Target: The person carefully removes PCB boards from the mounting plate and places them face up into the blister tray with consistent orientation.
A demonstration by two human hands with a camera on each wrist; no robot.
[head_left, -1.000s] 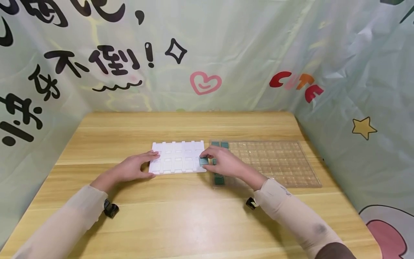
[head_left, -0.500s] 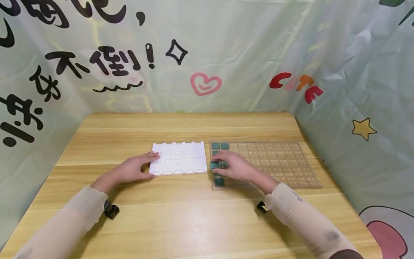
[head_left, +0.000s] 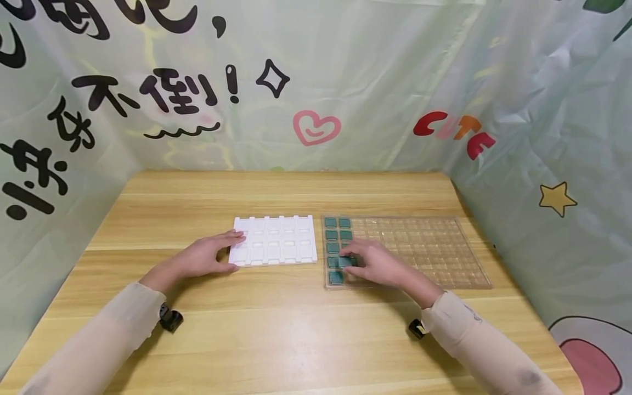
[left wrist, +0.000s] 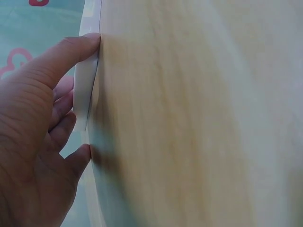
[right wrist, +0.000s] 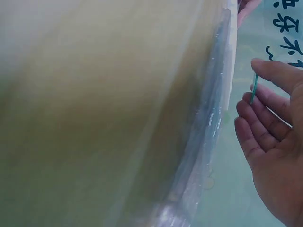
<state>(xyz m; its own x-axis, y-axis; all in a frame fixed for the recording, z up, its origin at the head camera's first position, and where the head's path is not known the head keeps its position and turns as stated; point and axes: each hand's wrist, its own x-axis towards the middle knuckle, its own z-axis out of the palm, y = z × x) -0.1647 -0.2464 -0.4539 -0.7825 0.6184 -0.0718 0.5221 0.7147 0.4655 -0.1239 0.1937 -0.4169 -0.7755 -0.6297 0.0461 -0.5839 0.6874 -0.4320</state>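
A white tray (head_left: 276,244) with rows of square pockets lies left of centre in the head view. My left hand (head_left: 199,256) holds its left end, thumb at the near edge and fingers over the rim; the left wrist view shows the thumb on the side of the white tray (left wrist: 84,92). To the right lies a clear plastic tray (head_left: 410,252) with several green square chips (head_left: 331,235) in its two left columns. Over the second column my right hand (head_left: 382,264) pinches a green chip (head_left: 346,261), seen edge-on as a thin green chip (right wrist: 254,88) between thumb and fingertips.
The two trays lie side by side with a narrow gap on the wooden table (head_left: 291,329). A printed cloth (head_left: 365,71) hangs behind and along both sides of the table. Each wrist carries a small black camera (head_left: 170,318).
My right hand has gone from the white tray's right end back over the clear tray, then down and right with a chip to the second column. The left hand stays put.
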